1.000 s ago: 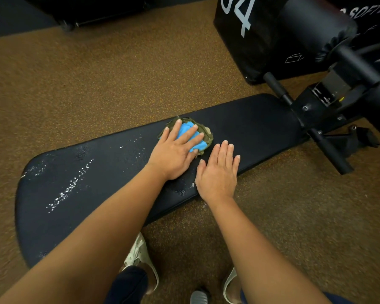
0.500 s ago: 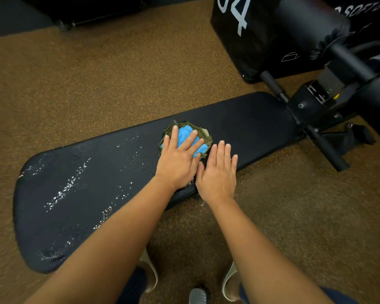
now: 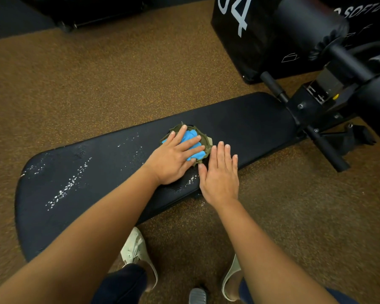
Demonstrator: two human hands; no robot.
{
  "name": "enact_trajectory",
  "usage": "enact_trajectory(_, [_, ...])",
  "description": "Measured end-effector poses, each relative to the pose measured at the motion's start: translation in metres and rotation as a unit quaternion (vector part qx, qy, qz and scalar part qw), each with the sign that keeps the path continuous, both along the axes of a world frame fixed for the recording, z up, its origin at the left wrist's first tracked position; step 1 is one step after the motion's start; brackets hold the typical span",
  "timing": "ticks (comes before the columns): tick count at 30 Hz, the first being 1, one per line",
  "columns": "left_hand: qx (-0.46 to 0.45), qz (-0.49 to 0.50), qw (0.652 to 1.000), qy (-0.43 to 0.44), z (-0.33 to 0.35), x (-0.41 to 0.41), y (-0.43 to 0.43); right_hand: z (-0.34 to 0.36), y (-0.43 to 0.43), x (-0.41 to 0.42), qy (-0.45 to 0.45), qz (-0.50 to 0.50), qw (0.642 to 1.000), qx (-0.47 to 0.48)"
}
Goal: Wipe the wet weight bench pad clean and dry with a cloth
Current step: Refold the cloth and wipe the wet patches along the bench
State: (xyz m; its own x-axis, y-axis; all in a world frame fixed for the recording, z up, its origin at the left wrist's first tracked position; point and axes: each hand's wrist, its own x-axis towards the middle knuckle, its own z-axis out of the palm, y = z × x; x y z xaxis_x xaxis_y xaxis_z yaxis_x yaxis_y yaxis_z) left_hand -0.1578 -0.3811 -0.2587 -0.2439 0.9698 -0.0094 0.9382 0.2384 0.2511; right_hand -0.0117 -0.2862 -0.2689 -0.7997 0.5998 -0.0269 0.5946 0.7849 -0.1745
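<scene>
A long black bench pad (image 3: pixel 250 126) lies across the brown floor. White water droplets speckle its left half and a patch under my wrists. My left hand (image 3: pixel 173 156) presses flat on a bunched blue and olive-green cloth (image 3: pixel 194 139) near the pad's middle, fingers spread over it. My right hand (image 3: pixel 221 174) rests flat on the pad just right of the cloth, fingers together, holding nothing. The pad's right part looks matte and dry.
The black bench frame with a foam roller (image 3: pixel 312 25) and metal bars (image 3: pixel 325 148) stands at the right. A black box with white print (image 3: pixel 246 34) sits behind it. My feet in pale shoes (image 3: pixel 136 249) stand by the pad's near edge.
My left hand slid the cloth toward the near edge and then back up across the pad. My right hand stayed beside it on the pad.
</scene>
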Motion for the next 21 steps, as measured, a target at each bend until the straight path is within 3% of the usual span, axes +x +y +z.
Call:
enact_trajectory(5, [-0.002,0.079,0.997,0.017,-0.001,0.025,0.015,-0.002,0.002,0.004,0.002,0.001,1.0,-0.002])
enact_trajectory(12, [-0.02,-0.022,1.0,-0.007,0.004,0.008,-0.003,-0.002,0.005,0.01,0.011,0.012,1.0,-0.015])
enact_trajectory(18, [-0.028,0.124,0.992,0.028,-0.001,0.039,0.013,-0.002,0.008,0.015,0.012,0.017,1.0,-0.02])
enact_trajectory(21, [-0.013,0.055,0.998,0.017,-0.002,0.036,-0.003,-0.004,0.009,0.015,0.015,0.018,1.0,-0.017])
